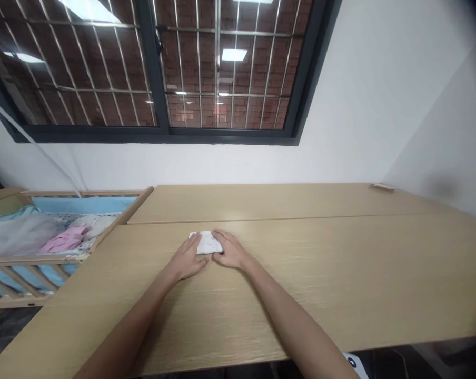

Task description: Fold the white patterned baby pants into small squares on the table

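A small folded white cloth [207, 244] with faint marks lies on the wooden tabletop [325, 273]. On its left edge rest the outstretched fingers of my left hand [186, 259], the thumb spread apart on the table below the cloth. My right hand [230, 250] is at the cloth's right edge, with fingers curved over the upper corner and the thumb by the lower corner. Part of the cloth's side edges is hidden under the fingers.
Left of the table stands a wooden crib [115, 223] with blue lining, pale bedding and a pink cloth [64, 239]. A barred window [226, 68] is above the table. A small flat object [382, 187] lies at the back right. Below the front edge, a white object [355, 364] shows.
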### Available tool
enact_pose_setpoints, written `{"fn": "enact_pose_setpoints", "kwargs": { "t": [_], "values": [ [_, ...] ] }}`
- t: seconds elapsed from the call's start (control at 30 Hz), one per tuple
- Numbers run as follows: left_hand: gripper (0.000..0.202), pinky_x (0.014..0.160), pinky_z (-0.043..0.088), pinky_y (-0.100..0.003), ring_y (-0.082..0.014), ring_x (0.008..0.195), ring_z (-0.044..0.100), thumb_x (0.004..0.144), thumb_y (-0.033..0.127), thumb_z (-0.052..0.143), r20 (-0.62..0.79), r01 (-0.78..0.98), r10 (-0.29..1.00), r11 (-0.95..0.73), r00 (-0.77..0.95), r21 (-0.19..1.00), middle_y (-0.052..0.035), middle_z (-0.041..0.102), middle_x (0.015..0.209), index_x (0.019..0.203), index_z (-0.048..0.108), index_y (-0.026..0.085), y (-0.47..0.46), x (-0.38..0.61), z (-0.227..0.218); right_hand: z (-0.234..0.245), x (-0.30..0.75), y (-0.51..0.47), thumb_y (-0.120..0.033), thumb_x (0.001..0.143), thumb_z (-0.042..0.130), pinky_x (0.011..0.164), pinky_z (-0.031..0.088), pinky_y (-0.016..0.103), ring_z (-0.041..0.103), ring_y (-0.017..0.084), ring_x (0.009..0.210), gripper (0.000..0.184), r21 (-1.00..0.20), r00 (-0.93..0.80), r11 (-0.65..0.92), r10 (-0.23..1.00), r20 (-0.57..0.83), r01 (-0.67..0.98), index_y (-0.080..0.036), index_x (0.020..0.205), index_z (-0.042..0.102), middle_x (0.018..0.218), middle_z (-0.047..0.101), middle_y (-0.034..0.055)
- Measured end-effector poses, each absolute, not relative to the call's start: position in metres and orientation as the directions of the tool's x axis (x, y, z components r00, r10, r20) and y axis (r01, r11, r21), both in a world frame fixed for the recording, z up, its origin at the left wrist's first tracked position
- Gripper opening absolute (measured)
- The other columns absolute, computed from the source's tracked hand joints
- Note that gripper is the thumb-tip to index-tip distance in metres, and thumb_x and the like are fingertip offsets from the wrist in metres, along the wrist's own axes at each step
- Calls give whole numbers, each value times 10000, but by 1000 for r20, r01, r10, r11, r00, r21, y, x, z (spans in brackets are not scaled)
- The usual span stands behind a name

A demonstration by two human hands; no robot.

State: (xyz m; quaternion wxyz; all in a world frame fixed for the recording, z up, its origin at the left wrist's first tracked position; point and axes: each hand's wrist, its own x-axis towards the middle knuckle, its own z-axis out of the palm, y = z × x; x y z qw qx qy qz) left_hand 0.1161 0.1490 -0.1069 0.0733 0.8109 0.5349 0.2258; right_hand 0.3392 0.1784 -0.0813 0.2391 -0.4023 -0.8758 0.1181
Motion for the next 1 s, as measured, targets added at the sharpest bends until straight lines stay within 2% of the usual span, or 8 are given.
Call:
{"fn": "enact_pose_setpoints", "kwargs": {
  "t": [0.17,0.27,0.33,0.5,0.67,0.73,0.87,1.0],
  "values": [
    [561,1211,337,-493,-288,1430,442,884,189,490,368,805,878,-445,305,393,-142,530,1496,1445,483,153,151,112,-101,-79,337,178,-154,708,621,1092,413,434,558,300,1219,558,-425,-529,703,710,464,571,-166,1266,611,1312,629,135],
    [375,1130,423,-488,-281,1269,583,942,225,436,476,723,826,-524,301,451,-112,666,1316,1263,630,199,147,111,-87,-73,335,173,-154,748,613,1006,464,421,602,279,1117,460,-530,-409,675,736,540,513,-187,1207,614,1200,665,113],
    [312,1012,501,-447,-283,1114,652,975,347,457,515,642,832,-513,208,570,-110,717,1156,1136,679,197,142,112,-75,-68,333,171,-226,838,602,891,509,382,639,246,994,417,-669,-278,617,786,552,415,-199,1252,564,1101,680,90],
    [459,728,544,-321,-257,867,705,884,595,618,261,235,963,-270,69,934,-97,745,963,975,681,150,130,125,-52,-63,325,171,-455,925,589,604,471,281,599,174,658,473,-897,-19,398,915,402,190,-221,1306,436,793,614,-18],
    [519,721,572,-323,-272,882,741,756,459,807,-54,21,998,54,21,998,-133,763,1003,1097,576,144,127,132,-57,-68,323,176,-508,813,722,579,468,275,619,181,653,576,-979,40,164,985,170,117,-224,1206,411,775,633,-22],
    [502,763,581,-333,-271,954,738,803,354,759,-80,67,995,75,63,995,-141,749,1108,1193,521,147,127,131,-64,-70,325,177,-485,754,778,612,496,283,651,192,713,620,-994,48,97,994,99,46,-226,1177,406,829,651,-4],
    [470,928,536,-343,-266,1149,673,826,175,638,27,412,998,-49,60,910,-155,681,1278,1273,495,138,129,131,-76,-77,330,180,-354,674,817,727,549,313,688,207,845,638,-997,11,29,1000,28,-68,-227,1158,420,962,680,39],
    [486,977,485,-388,-314,1190,636,840,292,681,67,655,997,-74,36,752,-156,649,1321,1286,534,166,123,133,-75,-89,331,187,-282,662,784,823,568,356,684,205,881,551,-998,39,70,997,70,-6,-225,1114,474,1014,669,54]
  ]
}}
